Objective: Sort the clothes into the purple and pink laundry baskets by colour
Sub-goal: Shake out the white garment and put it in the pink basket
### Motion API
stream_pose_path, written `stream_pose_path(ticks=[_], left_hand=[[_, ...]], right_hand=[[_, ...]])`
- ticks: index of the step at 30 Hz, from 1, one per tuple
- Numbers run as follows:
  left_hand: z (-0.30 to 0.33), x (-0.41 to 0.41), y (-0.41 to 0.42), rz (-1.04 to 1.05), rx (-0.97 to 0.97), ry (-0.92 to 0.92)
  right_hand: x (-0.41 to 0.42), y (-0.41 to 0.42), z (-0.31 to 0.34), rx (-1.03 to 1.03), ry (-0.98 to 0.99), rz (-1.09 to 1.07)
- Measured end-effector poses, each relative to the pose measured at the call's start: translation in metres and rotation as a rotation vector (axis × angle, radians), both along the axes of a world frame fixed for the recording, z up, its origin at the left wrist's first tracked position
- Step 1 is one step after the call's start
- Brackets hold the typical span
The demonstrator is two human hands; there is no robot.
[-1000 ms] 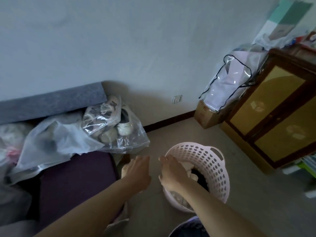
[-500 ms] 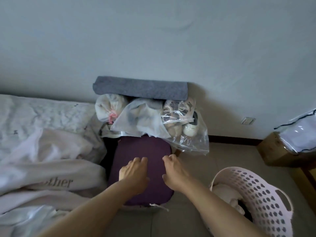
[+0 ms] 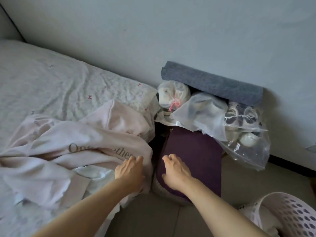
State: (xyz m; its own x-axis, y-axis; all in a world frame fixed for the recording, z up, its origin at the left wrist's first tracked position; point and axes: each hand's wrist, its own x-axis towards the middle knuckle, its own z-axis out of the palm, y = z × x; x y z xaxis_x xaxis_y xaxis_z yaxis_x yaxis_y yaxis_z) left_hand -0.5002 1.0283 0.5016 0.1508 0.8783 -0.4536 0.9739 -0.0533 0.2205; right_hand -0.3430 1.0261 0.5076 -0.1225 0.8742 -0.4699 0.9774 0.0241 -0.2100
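Observation:
A pale pink garment with brown lettering [image 3: 82, 144] lies crumpled on the bed, over some white clothes [image 3: 92, 173]. My left hand [image 3: 129, 170] reaches over its right edge, fingers loosely bent and holding nothing. My right hand [image 3: 176, 170] hovers over a purple cushioned stool [image 3: 196, 154], fingers relaxed and empty. The pink laundry basket [image 3: 294, 212] shows at the bottom right corner with pale clothes inside. No purple basket is in view.
The bed with a white patterned sheet [image 3: 51, 82] fills the left. Beyond the stool are clear plastic bags of shoes [image 3: 239, 127], a tied white bag [image 3: 172, 94] and a grey rolled mat [image 3: 212, 82] against the wall. Bare floor [image 3: 153, 216] lies below.
My view has swung left from the pink basket toward the bed. Both hands have moved along, from above the basket to the stool and the pink garment.

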Motion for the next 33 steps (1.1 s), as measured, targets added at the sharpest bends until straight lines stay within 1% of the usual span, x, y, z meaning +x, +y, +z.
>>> stream_pose_path(ticks=[6,12,16,20,23,26,30,33], left_hand=[[-0.029,-0.079,0.009,0.054,-0.027,0.029],[-0.06,-0.132,0.019,0.112,-0.034,0.105],[-0.089,-0.162,0.019,0.112,-0.06,0.18],[-0.112,-0.185,0.014,0.098,-0.042,0.245],[-0.123,-0.198,0.009,0.114,-0.013,0.298],[-0.129,-0.205,0.003,0.145,0.001,0.281],[-0.127,-0.217,-0.001,0.162,0.003,0.276],[-0.119,-0.218,-0.003,0.179,0.047,0.271]], right_hand=[[-0.074,0.014,-0.024,-0.062,-0.014,0.086],[-0.128,0.03,-0.058,-0.09,0.016,0.142],[-0.161,0.037,-0.086,-0.126,0.008,0.204],[-0.181,0.042,-0.111,-0.129,0.019,0.241],[-0.195,0.044,-0.126,-0.168,0.032,0.277],[-0.207,0.04,-0.136,-0.204,0.04,0.304],[-0.217,0.037,-0.147,-0.174,0.065,0.265],[-0.221,0.034,-0.145,-0.151,0.068,0.305]])
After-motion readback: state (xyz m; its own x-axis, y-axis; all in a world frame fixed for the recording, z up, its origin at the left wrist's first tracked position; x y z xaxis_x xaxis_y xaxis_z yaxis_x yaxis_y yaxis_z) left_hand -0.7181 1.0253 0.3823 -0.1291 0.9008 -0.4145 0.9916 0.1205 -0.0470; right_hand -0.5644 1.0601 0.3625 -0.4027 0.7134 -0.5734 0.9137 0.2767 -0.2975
